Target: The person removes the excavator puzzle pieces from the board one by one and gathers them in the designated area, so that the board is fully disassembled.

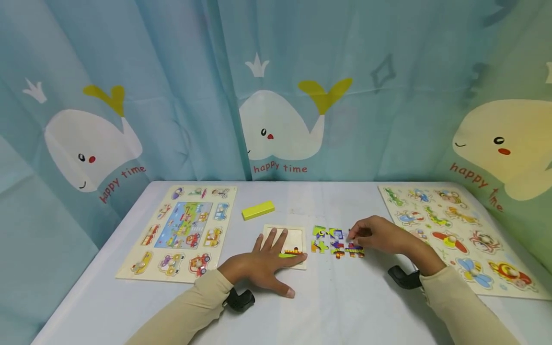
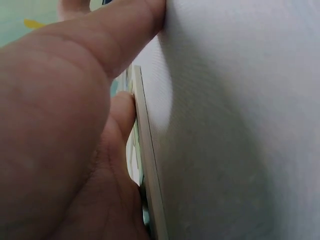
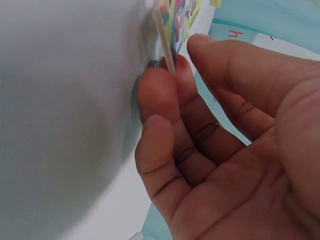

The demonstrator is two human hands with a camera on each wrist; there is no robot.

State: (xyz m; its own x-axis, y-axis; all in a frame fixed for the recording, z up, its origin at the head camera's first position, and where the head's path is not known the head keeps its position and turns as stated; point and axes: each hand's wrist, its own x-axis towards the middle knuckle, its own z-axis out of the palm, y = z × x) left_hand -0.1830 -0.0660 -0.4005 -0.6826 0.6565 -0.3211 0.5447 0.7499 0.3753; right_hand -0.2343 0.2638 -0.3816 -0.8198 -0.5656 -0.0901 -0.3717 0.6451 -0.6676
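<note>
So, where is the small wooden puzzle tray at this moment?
In the head view, the tray lies partly under the left hand, just left of the loose puzzle pieces, with the yellow block beyond it.

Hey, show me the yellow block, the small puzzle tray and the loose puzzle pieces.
Yellow block [image 1: 258,210]: head view, middle of its upper face.
Small puzzle tray [image 1: 295,236]: head view, bare part of its floor.
Loose puzzle pieces [image 1: 319,247]: head view, middle of the bottom-left piece.
</note>
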